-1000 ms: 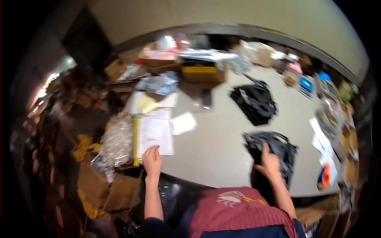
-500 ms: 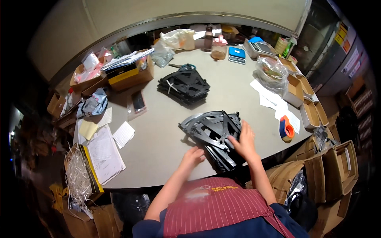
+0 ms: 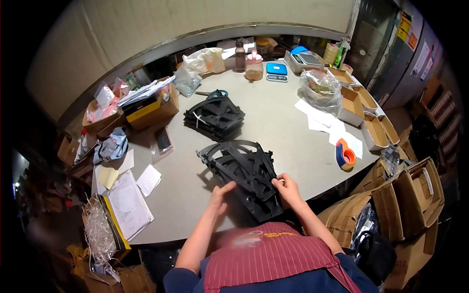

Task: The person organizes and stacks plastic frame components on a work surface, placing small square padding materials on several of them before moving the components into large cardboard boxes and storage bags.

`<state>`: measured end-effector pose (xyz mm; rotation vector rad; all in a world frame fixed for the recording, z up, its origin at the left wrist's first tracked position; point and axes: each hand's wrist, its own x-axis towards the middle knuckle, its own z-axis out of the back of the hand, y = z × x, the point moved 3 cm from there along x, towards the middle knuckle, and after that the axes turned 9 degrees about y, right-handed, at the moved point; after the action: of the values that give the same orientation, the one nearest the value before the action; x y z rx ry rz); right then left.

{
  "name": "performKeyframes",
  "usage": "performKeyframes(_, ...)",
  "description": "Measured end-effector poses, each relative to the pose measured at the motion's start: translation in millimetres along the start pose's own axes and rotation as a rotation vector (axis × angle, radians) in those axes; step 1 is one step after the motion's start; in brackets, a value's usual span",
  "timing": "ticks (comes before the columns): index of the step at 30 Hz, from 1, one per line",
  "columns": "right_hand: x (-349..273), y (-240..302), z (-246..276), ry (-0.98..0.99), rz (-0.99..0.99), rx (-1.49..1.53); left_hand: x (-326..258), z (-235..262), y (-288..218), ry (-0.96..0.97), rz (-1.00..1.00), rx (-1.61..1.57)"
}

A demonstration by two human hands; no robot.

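Observation:
A stack of black plastic fan-shaped frames (image 3: 246, 178) stands tilted near the front of the table, its curved rim toward the far side. My right hand (image 3: 288, 191) pinches its right edge between thumb and fingers. At its left edge, my left hand (image 3: 221, 198) has a digit stretched out against the frames, with the hand open and its other fingers partly hidden. Just beyond lies a second stack of similar black frames (image 3: 215, 117), with a white tie around it.
Papers and a clipboard (image 3: 128, 205) lie at the left, near a cardboard box (image 3: 168, 105). An orange and blue tape dispenser (image 3: 346, 155) sits at the right, by open small boxes (image 3: 375, 132). Behind stand a blue scale (image 3: 277, 71), a jug (image 3: 254, 68) and a bottle (image 3: 240, 56).
The near stack has been turned and tilted, now showing a matt black face instead of the shinier grey one. My right hand has shifted from its top to its right edge.

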<state>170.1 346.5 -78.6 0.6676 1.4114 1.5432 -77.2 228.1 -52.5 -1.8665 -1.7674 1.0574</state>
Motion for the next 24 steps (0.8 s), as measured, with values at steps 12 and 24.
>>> performKeyframes(12, 59.3, 0.0, 84.4, -0.067, 0.107, -0.207, -97.6, 105.5, -24.3, -0.57, -0.378, 0.055)
performKeyframes(24, -44.7, 142.5, -178.2, 0.604, 0.805, -0.738, -97.0, 106.8, -19.2, -0.543, -0.459, 0.185)
